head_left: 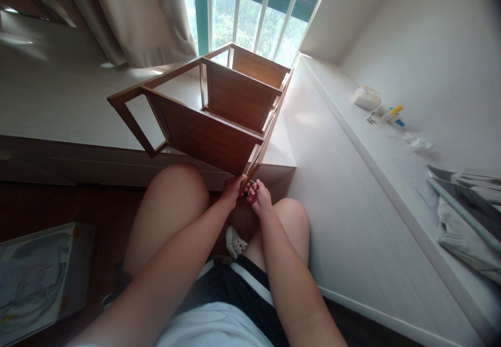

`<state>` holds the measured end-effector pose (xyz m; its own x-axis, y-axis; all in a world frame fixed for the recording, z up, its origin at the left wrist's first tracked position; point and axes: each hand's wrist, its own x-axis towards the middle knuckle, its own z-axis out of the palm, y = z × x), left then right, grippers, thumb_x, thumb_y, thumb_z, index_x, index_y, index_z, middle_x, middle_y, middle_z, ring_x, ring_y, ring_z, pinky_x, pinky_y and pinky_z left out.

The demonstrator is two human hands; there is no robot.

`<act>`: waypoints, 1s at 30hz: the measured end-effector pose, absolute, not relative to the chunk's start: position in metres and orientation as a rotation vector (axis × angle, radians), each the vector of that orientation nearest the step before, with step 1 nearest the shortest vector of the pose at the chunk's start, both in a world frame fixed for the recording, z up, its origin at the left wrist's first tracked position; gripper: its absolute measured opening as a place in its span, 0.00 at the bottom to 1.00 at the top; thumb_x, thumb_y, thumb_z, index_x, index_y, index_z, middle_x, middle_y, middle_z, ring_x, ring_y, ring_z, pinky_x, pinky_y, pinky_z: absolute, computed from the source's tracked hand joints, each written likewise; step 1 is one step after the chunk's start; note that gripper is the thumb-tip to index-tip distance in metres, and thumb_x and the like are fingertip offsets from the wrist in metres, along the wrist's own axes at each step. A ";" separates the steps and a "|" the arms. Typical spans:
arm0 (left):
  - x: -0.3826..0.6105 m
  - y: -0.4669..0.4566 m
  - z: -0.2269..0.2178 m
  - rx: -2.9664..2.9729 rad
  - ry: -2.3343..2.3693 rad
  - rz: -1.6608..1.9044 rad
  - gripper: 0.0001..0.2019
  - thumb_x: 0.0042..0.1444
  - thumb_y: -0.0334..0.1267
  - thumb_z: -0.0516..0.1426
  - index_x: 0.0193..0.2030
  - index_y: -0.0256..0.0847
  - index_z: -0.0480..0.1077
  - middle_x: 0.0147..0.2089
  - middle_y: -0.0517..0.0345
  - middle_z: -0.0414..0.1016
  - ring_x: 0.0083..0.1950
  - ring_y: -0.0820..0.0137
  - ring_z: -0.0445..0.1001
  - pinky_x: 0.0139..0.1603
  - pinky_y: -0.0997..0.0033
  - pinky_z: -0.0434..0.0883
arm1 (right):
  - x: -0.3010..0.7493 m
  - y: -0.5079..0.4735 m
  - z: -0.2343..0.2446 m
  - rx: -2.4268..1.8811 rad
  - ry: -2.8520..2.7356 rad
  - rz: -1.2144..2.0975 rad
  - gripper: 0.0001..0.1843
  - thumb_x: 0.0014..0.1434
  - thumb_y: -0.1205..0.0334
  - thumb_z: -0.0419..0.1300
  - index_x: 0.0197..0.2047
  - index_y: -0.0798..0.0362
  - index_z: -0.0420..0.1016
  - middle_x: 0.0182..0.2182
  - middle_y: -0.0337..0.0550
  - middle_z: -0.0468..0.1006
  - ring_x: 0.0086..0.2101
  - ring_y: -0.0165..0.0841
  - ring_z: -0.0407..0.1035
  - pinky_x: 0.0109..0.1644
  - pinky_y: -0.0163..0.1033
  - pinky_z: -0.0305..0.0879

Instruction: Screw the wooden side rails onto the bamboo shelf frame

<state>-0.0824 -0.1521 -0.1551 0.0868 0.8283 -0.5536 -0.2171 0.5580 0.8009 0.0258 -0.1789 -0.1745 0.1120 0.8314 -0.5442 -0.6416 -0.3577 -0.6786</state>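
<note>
A brown wooden shelf rack (183, 122) with several panels lies tilted on the pale ledge by the window. Its nearest corner juts out over the ledge's front edge, between my knees. My left hand (233, 189) is closed around that corner of the frame. Just to the right, my right hand (259, 196) is closed, fingers curled, close against the same corner. A thin, small thing seems to show at its fingertips, too small to name. Dark bits between the two hands are also too small to make out.
The pale ledge (47, 96) runs under the window and beige curtain (136, 18). A white panel wall (336, 195) stands close on my right; its top holds a tissue pack (367, 97) and folded cloth (465, 227). A white-framed bin (78, 274) sits on the floor at left.
</note>
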 end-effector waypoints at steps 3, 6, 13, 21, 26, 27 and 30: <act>-0.083 -0.152 -0.155 0.617 1.248 0.854 0.13 0.54 0.47 0.61 0.35 0.39 0.77 0.33 0.55 0.80 0.27 0.76 0.73 0.25 0.78 0.64 | 0.023 -0.179 -0.176 -1.181 -0.243 1.508 0.23 0.67 0.51 0.50 0.22 0.50 0.55 0.12 0.32 0.58 0.14 0.25 0.50 0.16 0.29 0.48; -0.084 -0.152 -0.155 0.619 1.245 0.852 0.13 0.53 0.47 0.62 0.37 0.39 0.77 0.33 0.56 0.80 0.27 0.76 0.73 0.25 0.78 0.64 | 0.023 -0.179 -0.176 -1.193 -0.272 1.477 0.22 0.66 0.50 0.51 0.22 0.50 0.57 0.12 0.32 0.58 0.14 0.25 0.51 0.16 0.30 0.47; -0.084 -0.151 -0.156 0.625 1.245 0.857 0.12 0.51 0.46 0.64 0.34 0.39 0.76 0.34 0.56 0.80 0.27 0.76 0.73 0.25 0.78 0.64 | 0.021 -0.182 -0.178 -1.229 -0.413 1.335 0.21 0.62 0.48 0.57 0.23 0.51 0.62 0.14 0.33 0.64 0.14 0.24 0.53 0.16 0.29 0.47; -0.087 -0.149 -0.155 0.625 1.236 0.859 0.12 0.51 0.45 0.63 0.35 0.38 0.75 0.33 0.56 0.79 0.28 0.76 0.73 0.25 0.79 0.64 | 0.021 -0.181 -0.184 -1.319 -0.568 1.169 0.20 0.62 0.52 0.58 0.22 0.50 0.63 0.16 0.33 0.64 0.18 0.25 0.54 0.19 0.31 0.49; -0.087 -0.148 -0.157 0.619 1.244 0.854 0.14 0.50 0.46 0.65 0.36 0.38 0.76 0.33 0.57 0.79 0.27 0.76 0.73 0.25 0.78 0.64 | 0.021 -0.180 -0.187 -1.362 -0.607 1.090 0.21 0.63 0.49 0.58 0.22 0.50 0.63 0.17 0.33 0.65 0.19 0.27 0.56 0.22 0.33 0.52; -0.087 -0.147 -0.157 0.618 1.246 0.853 0.14 0.50 0.46 0.65 0.36 0.38 0.76 0.33 0.57 0.79 0.27 0.75 0.73 0.25 0.78 0.64 | 0.020 -0.180 -0.187 -1.367 -0.610 1.086 0.21 0.63 0.48 0.58 0.22 0.50 0.62 0.17 0.33 0.65 0.19 0.27 0.56 0.22 0.33 0.52; -0.087 -0.147 -0.158 0.620 1.247 0.852 0.13 0.50 0.46 0.65 0.36 0.37 0.76 0.33 0.55 0.79 0.28 0.75 0.73 0.25 0.78 0.64 | 0.018 -0.180 -0.187 -1.375 -0.610 1.089 0.23 0.63 0.44 0.57 0.23 0.50 0.63 0.16 0.33 0.66 0.18 0.27 0.54 0.21 0.34 0.50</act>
<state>-0.0867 -0.1469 -0.1580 0.0915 0.8288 -0.5520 -0.2131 0.5578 0.8021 0.0182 -0.1800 -0.1871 0.4205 0.8746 -0.2415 -0.2505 -0.1440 -0.9574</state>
